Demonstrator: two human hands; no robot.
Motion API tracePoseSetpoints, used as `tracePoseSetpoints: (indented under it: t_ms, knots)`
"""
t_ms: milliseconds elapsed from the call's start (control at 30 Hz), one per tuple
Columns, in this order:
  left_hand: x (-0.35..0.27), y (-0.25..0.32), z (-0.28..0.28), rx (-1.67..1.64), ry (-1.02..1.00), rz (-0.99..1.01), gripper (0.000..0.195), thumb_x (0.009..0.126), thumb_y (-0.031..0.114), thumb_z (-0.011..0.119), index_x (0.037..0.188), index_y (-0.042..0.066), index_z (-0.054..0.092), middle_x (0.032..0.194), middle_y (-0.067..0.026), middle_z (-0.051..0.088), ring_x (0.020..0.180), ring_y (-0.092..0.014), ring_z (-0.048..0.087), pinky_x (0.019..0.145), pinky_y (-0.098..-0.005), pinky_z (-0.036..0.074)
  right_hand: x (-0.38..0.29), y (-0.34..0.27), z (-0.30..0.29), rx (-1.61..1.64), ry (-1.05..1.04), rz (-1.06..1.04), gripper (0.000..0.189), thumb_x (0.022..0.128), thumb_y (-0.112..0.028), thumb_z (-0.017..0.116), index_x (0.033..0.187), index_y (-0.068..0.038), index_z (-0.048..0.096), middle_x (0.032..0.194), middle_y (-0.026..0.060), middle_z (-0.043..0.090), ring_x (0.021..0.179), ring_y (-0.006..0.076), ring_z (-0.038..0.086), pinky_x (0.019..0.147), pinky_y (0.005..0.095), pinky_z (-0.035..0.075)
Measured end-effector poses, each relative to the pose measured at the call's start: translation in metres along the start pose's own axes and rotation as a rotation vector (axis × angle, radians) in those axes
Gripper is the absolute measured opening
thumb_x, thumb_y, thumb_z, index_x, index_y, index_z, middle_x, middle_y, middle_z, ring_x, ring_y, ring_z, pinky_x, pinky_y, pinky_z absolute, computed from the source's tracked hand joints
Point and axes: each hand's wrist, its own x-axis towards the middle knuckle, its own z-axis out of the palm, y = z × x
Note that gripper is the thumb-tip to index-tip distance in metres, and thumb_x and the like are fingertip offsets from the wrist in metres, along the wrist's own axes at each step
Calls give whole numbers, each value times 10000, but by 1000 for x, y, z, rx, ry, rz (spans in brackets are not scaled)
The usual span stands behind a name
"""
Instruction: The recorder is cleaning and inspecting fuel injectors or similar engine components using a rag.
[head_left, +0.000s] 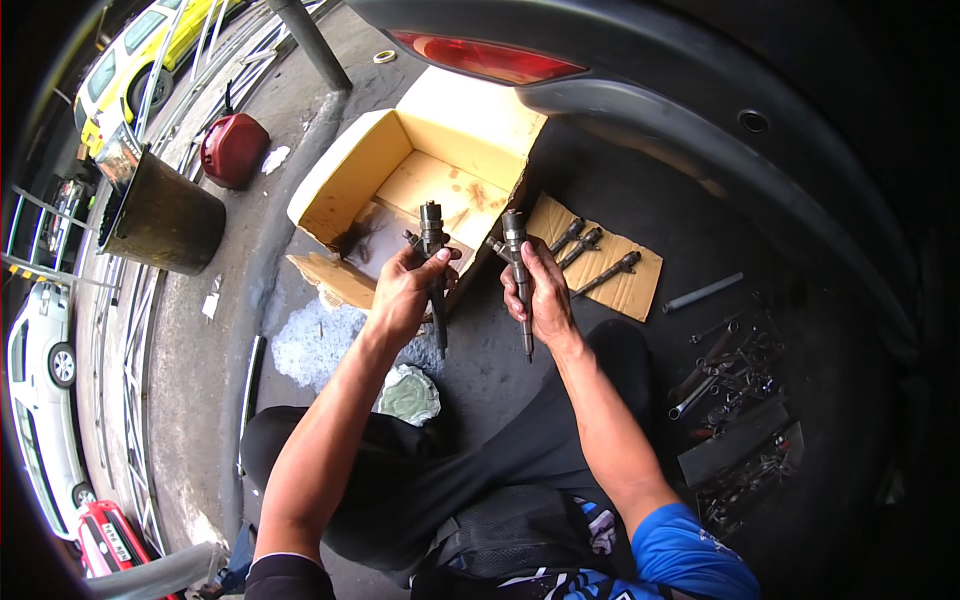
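Two metal fuel injectors are held upright side by side, a short gap between them. My left hand (406, 289) grips one injector (431, 225) around its body, its dark lower end pointing down towards me. Around the other injector (515, 240) my right hand (546, 292) is closed, and that one's slim nozzle end shows below the fingers. Just right of my right hand, several more injectors (607, 271) lie on a flat piece of corrugated cardboard (637, 296). Behind my left hand stands an open cardboard box (352, 169) with stained inner walls.
Wrenches and other hand tools (720, 367) lie scattered at right, near a grey tube (703, 292). A car bumper (675, 112) overhangs the back right. At left are a dark bucket (172, 217), a red container (234, 150) and a metal post (311, 41). A crumpled round pad (409, 396) lies by my leg.
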Motion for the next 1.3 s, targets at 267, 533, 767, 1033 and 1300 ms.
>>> tracePoseSetpoints:
  t_ms: [267, 533, 767, 1033, 1300]
  knots:
    - [0, 0, 2, 2, -12, -2, 272, 1015, 160, 711, 1201, -13, 613, 1042, -88, 705, 861, -160, 653, 802, -310, 530, 2, 6, -10, 73, -2, 81, 552, 1076, -628, 428, 1324, -160, 581, 605, -23, 434, 433, 93, 440, 410, 251, 348]
    - [-2, 2, 3, 35, 3, 7, 269, 1017, 162, 710, 1197, -14, 615, 1049, -86, 707, 871, -156, 656, 809, -308, 530, 2, 6, -11, 128, -38, 123, 571, 1074, -639, 418, 1294, -139, 584, 603, -40, 379, 404, 58, 350, 389, 224, 308]
    - [-1, 0, 2, 8, -2, 5, 260, 1017, 161, 709, 1189, -12, 618, 1047, -83, 705, 872, -160, 654, 825, -314, 530, 0, -2, -4, 226, -93, 116, 563, 1091, -612, 394, 1316, -123, 559, 589, -50, 368, 379, 36, 309, 354, 206, 282]
    - [-1, 0, 4, 11, -1, 2, 262, 1012, 166, 717, 1180, -10, 622, 1042, -83, 702, 873, -158, 651, 808, -311, 520, 0, -5, -4, 117, -69, 102, 605, 1065, -658, 423, 1260, -108, 585, 574, -56, 357, 361, 39, 300, 345, 210, 276]
    - [1, -2, 5, 14, -4, 8, 261, 1014, 168, 714, 1174, -15, 622, 1032, -81, 698, 865, -155, 645, 800, -311, 518, 1, -3, -8, 169, -153, 81, 670, 1070, -687, 340, 1233, -81, 573, 535, -74, 280, 355, 32, 238, 336, 213, 242]
